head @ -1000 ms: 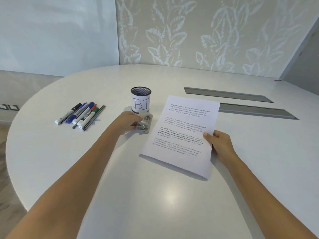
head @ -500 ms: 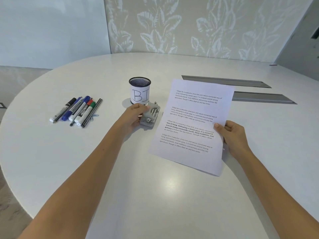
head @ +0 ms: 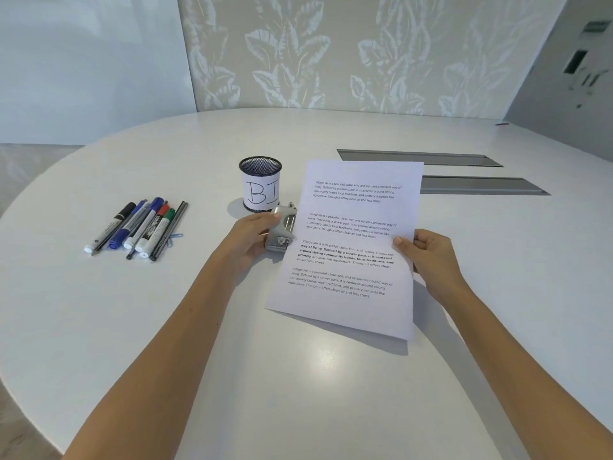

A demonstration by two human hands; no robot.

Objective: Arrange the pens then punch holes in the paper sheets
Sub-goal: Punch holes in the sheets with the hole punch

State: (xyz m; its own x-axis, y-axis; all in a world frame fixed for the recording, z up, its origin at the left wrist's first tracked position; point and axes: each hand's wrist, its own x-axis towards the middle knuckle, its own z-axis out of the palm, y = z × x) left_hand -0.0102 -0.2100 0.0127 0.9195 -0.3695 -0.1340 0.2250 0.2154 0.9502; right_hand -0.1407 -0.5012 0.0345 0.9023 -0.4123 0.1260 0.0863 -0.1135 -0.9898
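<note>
Left hand (head: 250, 239) fingers wrapped on small grey metal hole punch (head: 282, 229). Right hand (head: 428, 257) pinches white printed paper sheet (head: 351, 247) at 3 o'clock edge, w/ its left edge at the punch.

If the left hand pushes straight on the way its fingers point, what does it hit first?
Probably the left edge of the paper sheet. The left hand already rests on the hole punch, pointing right, and the sheet sits just beyond the punch; depth there is unclear.
</note>
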